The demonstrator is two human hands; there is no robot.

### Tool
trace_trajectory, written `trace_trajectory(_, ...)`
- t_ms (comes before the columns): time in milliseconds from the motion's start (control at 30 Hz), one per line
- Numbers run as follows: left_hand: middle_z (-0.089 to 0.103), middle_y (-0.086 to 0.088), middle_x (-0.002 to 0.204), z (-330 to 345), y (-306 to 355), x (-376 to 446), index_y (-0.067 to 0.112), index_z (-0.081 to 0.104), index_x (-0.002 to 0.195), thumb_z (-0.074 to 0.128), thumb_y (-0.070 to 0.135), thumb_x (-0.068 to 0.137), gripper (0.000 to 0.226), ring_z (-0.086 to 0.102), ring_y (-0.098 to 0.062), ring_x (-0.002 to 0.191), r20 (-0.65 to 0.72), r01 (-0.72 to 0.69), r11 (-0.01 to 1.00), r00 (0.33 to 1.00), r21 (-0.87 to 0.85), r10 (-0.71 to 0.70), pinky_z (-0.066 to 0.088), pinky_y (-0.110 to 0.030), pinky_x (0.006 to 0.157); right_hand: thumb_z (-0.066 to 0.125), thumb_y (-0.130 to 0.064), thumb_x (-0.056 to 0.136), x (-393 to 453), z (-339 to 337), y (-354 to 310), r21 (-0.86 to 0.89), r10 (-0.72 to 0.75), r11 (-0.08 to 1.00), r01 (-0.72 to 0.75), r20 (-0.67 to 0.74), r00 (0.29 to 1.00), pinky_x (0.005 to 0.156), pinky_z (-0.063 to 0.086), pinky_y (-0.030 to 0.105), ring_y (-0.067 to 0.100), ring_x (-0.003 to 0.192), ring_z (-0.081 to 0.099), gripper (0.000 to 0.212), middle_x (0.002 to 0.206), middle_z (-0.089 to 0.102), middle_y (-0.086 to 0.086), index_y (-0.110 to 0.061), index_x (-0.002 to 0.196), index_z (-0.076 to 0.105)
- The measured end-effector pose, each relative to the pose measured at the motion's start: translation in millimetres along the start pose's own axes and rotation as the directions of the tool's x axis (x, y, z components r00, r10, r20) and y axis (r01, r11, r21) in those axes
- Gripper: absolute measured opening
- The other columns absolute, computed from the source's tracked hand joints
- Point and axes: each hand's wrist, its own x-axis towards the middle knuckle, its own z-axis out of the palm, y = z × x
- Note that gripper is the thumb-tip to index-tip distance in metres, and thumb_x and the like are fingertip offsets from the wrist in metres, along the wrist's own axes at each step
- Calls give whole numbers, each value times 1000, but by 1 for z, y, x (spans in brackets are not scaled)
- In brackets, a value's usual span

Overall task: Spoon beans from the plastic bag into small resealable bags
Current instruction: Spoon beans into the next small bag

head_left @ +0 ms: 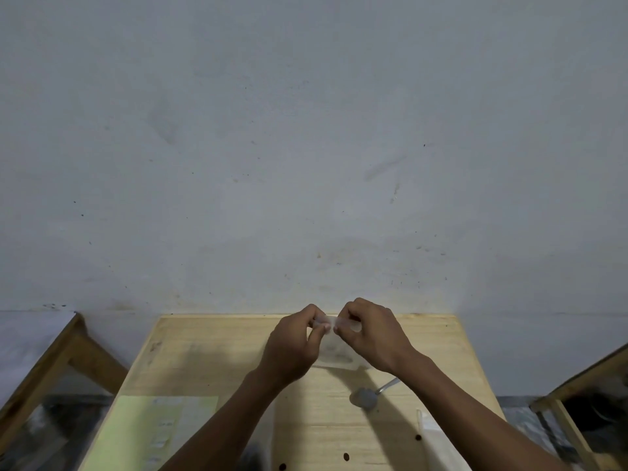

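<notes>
A: The fingers (pixel 321 329) of the left hand (pixel 294 348) and those of the right hand (pixel 372 334) are pressed together on the top edge of a small resealable bag (pixel 336 355). Each hand pinches the strip from its own side, and the two pinches are almost touching.

B: And where is the bag itself?

A: It hangs below the hands, just over the far part of the worktop (pixel 210 355). It is transparent and I see no clear load of beans inside; it is too blurred to be sure.

B: How will it handle, do you think?

A: Very light and soft, I judge. The film is thin and probably slippery, so it must be held at the stiffer seal strip, not at the limp body. If the lips are to be opened, a thumb and a finger on each side should pull them apart gently.

B: What else is in this one view?

A: A metal spoon (pixel 365 397) lies on the worktop near the right forearm, untouched. Some dark beans (pixel 346 456) lie loose at the near edge. A greenish sheet (pixel 149 433) lies at the left. The big plastic bag I cannot identify with certainty.
</notes>
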Motion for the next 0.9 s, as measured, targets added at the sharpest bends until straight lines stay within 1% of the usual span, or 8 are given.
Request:
trace_trajectory(100,62,11,73,0,3,-1,28,52,80,53,28,90,10,59,-12,70,-31,-37,998,999,52,39,49,-38,62,57,-39,88,0,0,-2,-57,-27,998,27,2,1000,84,42,35,8,82,53,13,87,59,-12,-27,83,60)
trace_trajectory(233,59,8,70,-4,1,-2,28,50,79,53,29,91,12,57,-13,67,-16,-43,999,999,30,43,48,-42,61,54,-41,93,-2,-1,-1,-95,-53,994,54,11,999,86,39,35,9,86,54,15,93,60,-12,-28,88,59)
trace_trajectory(400,62,9,73,-13,1,-3,26,54,77,58,26,89,13,59,-13,72,23,13,998,1000,-67,-11,50,-40,67,56,-43,92,-7,-7,-1,-96,-60,993,63,30,998,79,38,33,7,79,49,17,91,60,-13,-28,84,55)
trace_trajectory(533,67,9,77,-25,-6,-7,24,58,77,59,24,88,11,62,-12,79,49,99,991,994,-93,-94,51,-38,76,61,-41,90,-14,-12,7,-49,-23,998,26,62,998,75,40,33,7,74,53,19,79,56,-18,-28,78,53)
trace_trajectory(700,70,6,76,-32,-3,-11,19,61,78,61,16,91,13,63,-14,78,50,168,977,985,-130,-162,49,-32,75,65,-48,87,-17,-11,2,18,54,998,-55,46,997,64,41,31,14,71,59,30,71,62,-8,-22,74,55)
trace_trajectory(767,71,3,73,-33,0,-14,16,61,80,60,15,93,13,65,-12,72,53,212,965,977,-153,-206,49,-27,72,68,-51,84,-16,-9,3,77,126,988,-132,75,989,61,42,32,15,68,59,35,66,61,-6,-21,71,54)
trace_trajectory(800,72,1,72,-33,1,-16,15,60,80,59,15,93,13,67,-11,70,52,235,957,972,-171,-229,50,-27,72,70,-51,82,-16,-7,3,154,152,974,-164,90,984,60,42,32,15,64,57,38,61,59,-8,-19,70,54)
trace_trajectory(900,72,-4,72,-35,1,-21,14,57,80,59,15,94,14,70,-13,67,25,290,930,956,-224,-292,49,-26,68,75,-42,81,-17,2,2,484,175,849,-211,119,977,61,42,30,14,61,53,46,61,57,-6,-1,74,57)
